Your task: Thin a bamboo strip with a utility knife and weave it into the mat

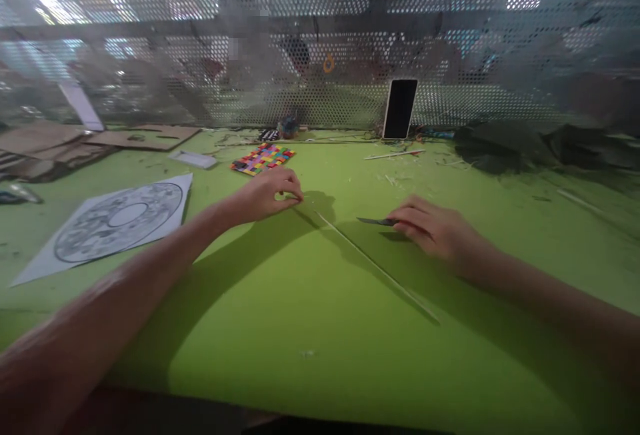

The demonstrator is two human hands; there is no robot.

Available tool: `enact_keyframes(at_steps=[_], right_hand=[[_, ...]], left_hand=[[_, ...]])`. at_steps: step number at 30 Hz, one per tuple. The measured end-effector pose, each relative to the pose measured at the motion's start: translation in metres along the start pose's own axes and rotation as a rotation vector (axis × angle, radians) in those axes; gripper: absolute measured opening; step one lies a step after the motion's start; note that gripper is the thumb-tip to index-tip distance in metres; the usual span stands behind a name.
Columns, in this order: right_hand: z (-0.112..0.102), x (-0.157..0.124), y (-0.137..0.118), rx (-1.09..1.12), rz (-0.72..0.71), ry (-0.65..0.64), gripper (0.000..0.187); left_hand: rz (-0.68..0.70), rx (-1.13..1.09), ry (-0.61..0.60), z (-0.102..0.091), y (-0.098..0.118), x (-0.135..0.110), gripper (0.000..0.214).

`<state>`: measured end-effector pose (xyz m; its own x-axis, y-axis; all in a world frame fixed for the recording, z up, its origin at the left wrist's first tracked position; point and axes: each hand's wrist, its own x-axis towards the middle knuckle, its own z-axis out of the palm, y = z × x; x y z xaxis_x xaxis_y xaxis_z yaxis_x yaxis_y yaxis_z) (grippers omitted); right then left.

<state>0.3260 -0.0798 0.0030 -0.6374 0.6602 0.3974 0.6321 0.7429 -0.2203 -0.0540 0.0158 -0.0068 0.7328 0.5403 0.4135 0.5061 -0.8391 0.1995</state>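
Observation:
My left hand (273, 193) is raised a little over the green table (280, 328), thumb and forefinger pinched together. Whatever lies between those fingertips is too small to make out. In my right hand (433, 227) is a small knife (375, 221), gripped near its handle with the dark blade pointing left. A long, thin pale strip (377, 265) lies slantwise on the table between the hands, its upper end close to the left fingertips. Shadows of both hands fall around it.
A printed ring-pattern sheet (120, 221) lies left, near cardboard pieces (145, 137). Behind my left hand is a colourful woven square (263, 158). A phone (400, 109) leans against the perforated metal screen (340, 105). Thin offcuts (394, 154) and dark green leaf-like material (505, 148) lie at the back right.

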Motion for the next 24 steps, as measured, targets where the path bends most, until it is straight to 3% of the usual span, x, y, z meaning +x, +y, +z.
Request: enact_keyframes(at_steps=[6,13,24], right_hand=[[0.006,-0.001,-0.011,-0.015,-0.067,0.002,0.026],[0.011,-0.005,-0.021,-0.007,-0.156,-0.055,0.033],[0.011,-0.003,-0.023,-0.122,-0.270,-0.050,0.036]], left_hand=[[0.062,0.021,0.046,0.003,0.018,0.004,0.021],[0.056,-0.015,-0.095,0.011,0.045,0.007,0.022],[0.022,-0.092,-0.100,0.014,0.053,0.008,0.021]])
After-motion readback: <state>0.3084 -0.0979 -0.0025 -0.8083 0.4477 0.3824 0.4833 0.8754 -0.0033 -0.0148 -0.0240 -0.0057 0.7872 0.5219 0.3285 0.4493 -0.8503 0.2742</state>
